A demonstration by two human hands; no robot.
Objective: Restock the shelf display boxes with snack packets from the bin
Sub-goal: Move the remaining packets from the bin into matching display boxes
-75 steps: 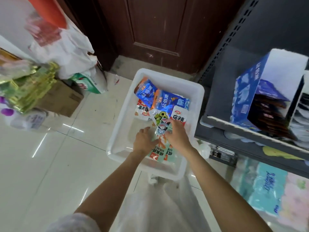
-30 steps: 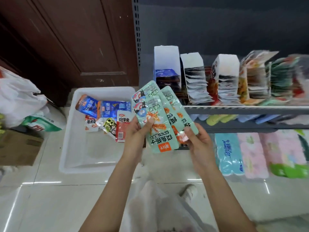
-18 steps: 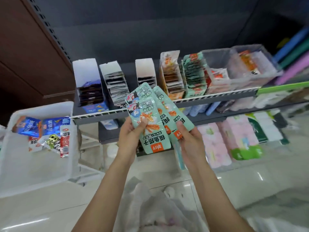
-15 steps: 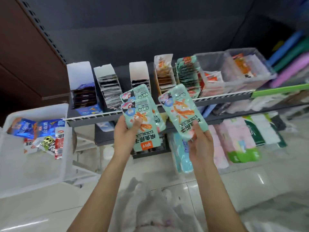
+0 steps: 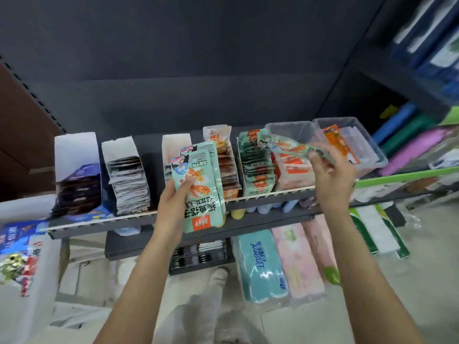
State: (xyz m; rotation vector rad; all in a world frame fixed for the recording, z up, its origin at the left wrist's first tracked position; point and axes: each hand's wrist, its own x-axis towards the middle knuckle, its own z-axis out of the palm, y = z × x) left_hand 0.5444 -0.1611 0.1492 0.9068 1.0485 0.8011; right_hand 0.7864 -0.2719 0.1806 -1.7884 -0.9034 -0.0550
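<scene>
At the far left, the white plastic bin (image 5: 29, 281) is seen on the floor with a few blue and red packets left in it. On the dark metal shelf (image 5: 139, 220), a row of open-fronted cardboard display boxes is ranged. In front of the middle of that row, 2 or more mint-green snack packets (image 5: 201, 192) are held upright by the left hand (image 5: 171, 207), thumb curled across their face, long axis vertical. Further right, the mint-green display box (image 5: 255, 167), already partly filled with matching packets, is found just left of the right hand (image 5: 330, 180). 1 blurred mint-green packet (image 5: 295, 147) is pinched in the fingers (image 5: 316, 160) of that hand, lying nearly flat with its long axis pointing left toward the box top. The right hand is judged the nearer; the packet must be tipped upright to be slotted in.
</scene>
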